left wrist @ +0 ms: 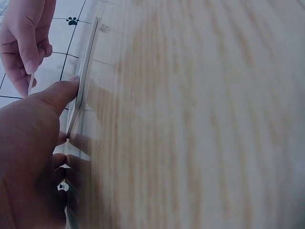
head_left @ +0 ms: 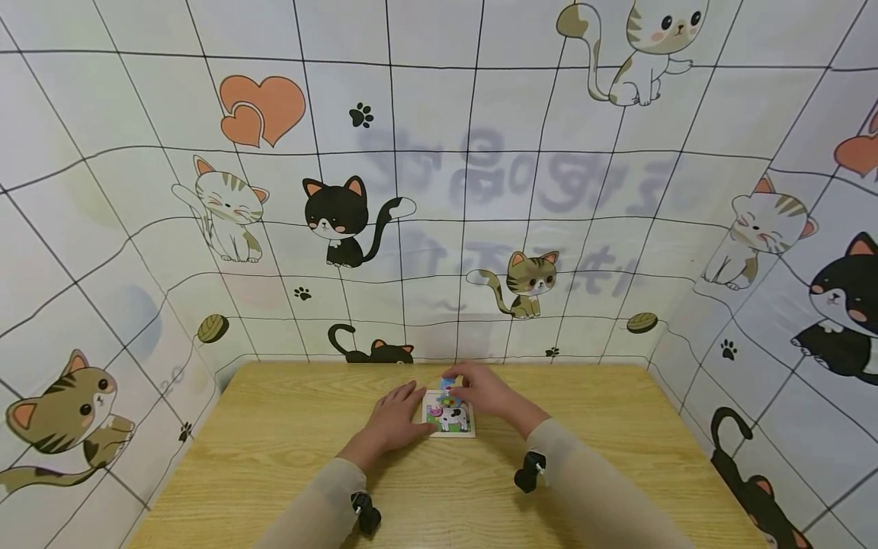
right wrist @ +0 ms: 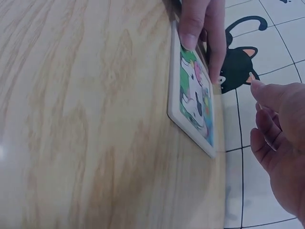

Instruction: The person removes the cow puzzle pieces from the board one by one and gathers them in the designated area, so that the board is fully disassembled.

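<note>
A small jigsaw puzzle board with a pale frame lies on the table, showing a cow picture and colourful pieces. My left hand rests at its left side, the thumb at the near left corner and the fingers stretched along the edge. Over the board's far part, my right hand pinches a thin blue puzzle piece between thumb and fingers. In the left wrist view the piece appears edge-on, raised above the board. The right wrist view shows the cow picture inside the frame.
The wooden table ends at a wall covering with a grid and cartoon cats behind and at both sides. Dark wrist cameras sit on the left sleeve and the right sleeve.
</note>
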Motion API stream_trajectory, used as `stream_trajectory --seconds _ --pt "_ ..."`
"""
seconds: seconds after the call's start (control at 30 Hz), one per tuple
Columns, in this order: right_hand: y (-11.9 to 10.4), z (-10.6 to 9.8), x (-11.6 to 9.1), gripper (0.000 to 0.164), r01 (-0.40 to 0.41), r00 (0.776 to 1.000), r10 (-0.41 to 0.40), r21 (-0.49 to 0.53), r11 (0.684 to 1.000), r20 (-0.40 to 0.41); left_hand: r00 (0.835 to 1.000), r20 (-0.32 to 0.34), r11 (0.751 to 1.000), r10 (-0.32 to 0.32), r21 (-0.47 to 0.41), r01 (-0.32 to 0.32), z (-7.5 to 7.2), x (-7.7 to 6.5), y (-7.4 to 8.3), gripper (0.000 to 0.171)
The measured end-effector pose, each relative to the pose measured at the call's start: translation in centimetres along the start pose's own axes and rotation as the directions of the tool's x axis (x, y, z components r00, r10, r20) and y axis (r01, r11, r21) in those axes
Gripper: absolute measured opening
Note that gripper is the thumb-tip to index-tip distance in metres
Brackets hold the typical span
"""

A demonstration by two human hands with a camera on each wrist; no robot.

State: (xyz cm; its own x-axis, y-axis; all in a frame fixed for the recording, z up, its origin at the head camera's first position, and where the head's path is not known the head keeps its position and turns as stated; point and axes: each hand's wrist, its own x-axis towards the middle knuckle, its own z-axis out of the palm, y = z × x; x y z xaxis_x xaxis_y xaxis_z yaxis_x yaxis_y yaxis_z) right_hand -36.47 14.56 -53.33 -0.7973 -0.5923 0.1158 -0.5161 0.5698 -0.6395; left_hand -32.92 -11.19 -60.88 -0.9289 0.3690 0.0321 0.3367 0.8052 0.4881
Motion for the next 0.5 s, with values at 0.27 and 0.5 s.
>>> stream_trajectory --seconds 0.27,0.5 --pt "0.1 -1.4 -1.1 0.032 0.004 1.000 -0.004 -0.016 1.000 -0.012 1.000 0.020 1.000 -0.020 0.016 0.019 -1.3 -0.8 1.6 0.089" --pt "0.3 -2.6 -1.9 0.032 -0.009 1.000 0.009 -0.010 1.000 -0.010 1.000 -0.005 1.000 0.006 0.001 -0.006 -1.3 -0.9 1.7 0.088"
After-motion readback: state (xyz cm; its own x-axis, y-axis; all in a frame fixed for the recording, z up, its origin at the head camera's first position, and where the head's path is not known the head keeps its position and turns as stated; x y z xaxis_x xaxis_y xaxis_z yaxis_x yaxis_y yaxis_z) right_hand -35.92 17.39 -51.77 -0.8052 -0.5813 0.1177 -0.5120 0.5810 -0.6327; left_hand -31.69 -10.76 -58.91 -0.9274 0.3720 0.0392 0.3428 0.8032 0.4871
